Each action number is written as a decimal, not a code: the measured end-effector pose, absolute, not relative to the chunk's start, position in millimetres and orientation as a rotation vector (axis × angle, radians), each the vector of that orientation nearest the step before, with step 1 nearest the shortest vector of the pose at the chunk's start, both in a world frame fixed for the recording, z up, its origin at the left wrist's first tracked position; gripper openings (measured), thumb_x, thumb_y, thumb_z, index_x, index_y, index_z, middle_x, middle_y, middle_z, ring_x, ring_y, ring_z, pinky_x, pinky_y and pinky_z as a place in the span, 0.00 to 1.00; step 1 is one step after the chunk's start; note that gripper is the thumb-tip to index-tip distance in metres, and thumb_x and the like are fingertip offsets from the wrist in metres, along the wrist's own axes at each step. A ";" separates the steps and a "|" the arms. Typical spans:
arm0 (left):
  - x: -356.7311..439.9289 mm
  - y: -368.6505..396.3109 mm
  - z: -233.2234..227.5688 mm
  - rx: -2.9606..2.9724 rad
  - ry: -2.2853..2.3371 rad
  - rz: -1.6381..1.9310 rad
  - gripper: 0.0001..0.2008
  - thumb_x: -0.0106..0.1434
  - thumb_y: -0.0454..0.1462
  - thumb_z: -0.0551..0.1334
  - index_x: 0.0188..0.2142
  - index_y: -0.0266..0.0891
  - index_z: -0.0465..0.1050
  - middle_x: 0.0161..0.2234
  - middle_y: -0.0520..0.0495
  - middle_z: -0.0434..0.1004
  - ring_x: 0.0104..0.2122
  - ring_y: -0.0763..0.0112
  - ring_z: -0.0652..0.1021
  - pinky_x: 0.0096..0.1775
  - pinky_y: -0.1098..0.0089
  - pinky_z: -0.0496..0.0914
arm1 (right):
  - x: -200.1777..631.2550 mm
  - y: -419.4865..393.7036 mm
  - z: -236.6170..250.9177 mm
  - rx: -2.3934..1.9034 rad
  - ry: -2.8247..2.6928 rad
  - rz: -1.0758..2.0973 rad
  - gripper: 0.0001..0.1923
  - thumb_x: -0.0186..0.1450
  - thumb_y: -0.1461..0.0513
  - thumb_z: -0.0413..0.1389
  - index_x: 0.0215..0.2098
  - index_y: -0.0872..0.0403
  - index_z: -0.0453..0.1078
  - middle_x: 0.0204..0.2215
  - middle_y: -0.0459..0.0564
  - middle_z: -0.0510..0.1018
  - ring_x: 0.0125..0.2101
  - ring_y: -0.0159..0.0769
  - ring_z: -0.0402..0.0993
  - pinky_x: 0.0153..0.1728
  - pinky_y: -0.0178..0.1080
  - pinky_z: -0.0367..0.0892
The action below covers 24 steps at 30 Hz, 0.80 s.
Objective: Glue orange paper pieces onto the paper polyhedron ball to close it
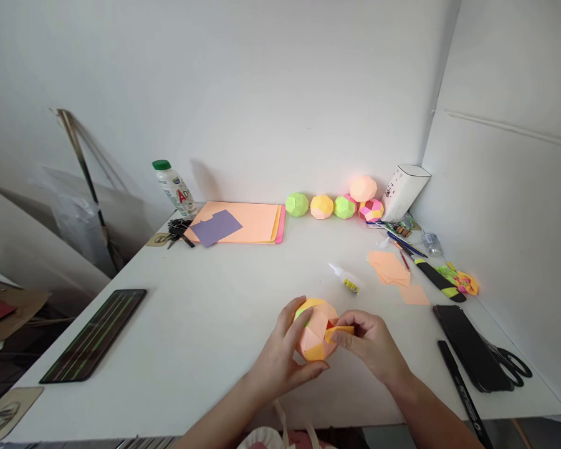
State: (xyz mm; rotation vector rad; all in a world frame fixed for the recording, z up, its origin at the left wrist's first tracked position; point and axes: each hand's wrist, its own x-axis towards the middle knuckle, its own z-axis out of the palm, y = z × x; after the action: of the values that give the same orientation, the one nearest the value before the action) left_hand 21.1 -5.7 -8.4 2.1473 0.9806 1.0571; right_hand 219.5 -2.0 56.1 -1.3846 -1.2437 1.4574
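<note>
We cradle the orange-and-yellow faceted paper ball point(315, 337) in our left hand point(280, 358); at three o'clock, our right hand point(367, 343) pinches a small orange paper piece point(340, 332) against it.

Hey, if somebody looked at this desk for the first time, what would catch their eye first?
Probably the orange paper ball at the near edge, cupped by the left hand while the right hand presses a folded piece against it. Next, the row of bright paper balls along the back wall.

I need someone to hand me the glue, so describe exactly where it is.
On the white table, look just beyond the paper ball the two hands hold. The glue bottle lies on its side there, left of the loose orange paper squares: small, clear, with a white nozzle and yellow label.
</note>
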 end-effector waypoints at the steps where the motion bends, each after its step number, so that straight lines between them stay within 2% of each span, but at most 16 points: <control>1: 21.2 -5.6 -8.1 2.158 0.987 1.048 0.41 0.60 0.44 0.66 0.65 0.50 0.42 0.64 0.33 0.44 0.63 0.47 0.57 0.54 0.48 0.67 | 219.5 -1.5 56.4 -1.381 -1.262 1.458 0.14 0.51 0.54 0.67 0.24 0.56 0.74 0.27 0.49 0.78 0.28 0.35 0.71 0.33 0.38 0.67; 10: 24.7 -6.3 -12.0 2.201 1.051 1.012 0.46 0.58 0.43 0.68 0.66 0.54 0.37 0.63 0.33 0.45 0.61 0.46 0.61 0.49 0.50 0.73 | 220.5 2.3 55.8 -1.409 -1.364 1.440 0.11 0.53 0.56 0.65 0.22 0.55 0.73 0.21 0.45 0.75 0.24 0.32 0.66 0.28 0.36 0.63; 17: 25.7 -5.9 -14.5 2.214 1.140 0.957 0.46 0.56 0.44 0.70 0.65 0.52 0.43 0.64 0.32 0.47 0.59 0.45 0.65 0.48 0.49 0.73 | 217.6 2.5 56.0 -1.440 -1.419 1.414 0.08 0.54 0.58 0.63 0.22 0.55 0.73 0.21 0.44 0.70 0.24 0.31 0.62 0.27 0.36 0.60; 24: 28.3 -6.9 -14.0 2.221 1.260 0.845 0.54 0.47 0.41 0.75 0.64 0.52 0.42 0.60 0.32 0.55 0.50 0.46 0.73 0.39 0.50 0.77 | 211.1 -0.1 52.2 -1.482 -1.442 1.342 0.07 0.54 0.60 0.62 0.22 0.55 0.72 0.21 0.42 0.67 0.23 0.30 0.59 0.27 0.36 0.59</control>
State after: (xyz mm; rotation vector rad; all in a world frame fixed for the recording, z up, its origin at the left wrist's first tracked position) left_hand 28.3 -6.9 -14.0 2.2214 1.2597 0.8454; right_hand 211.1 -0.1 52.2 -1.4819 -1.4418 1.3417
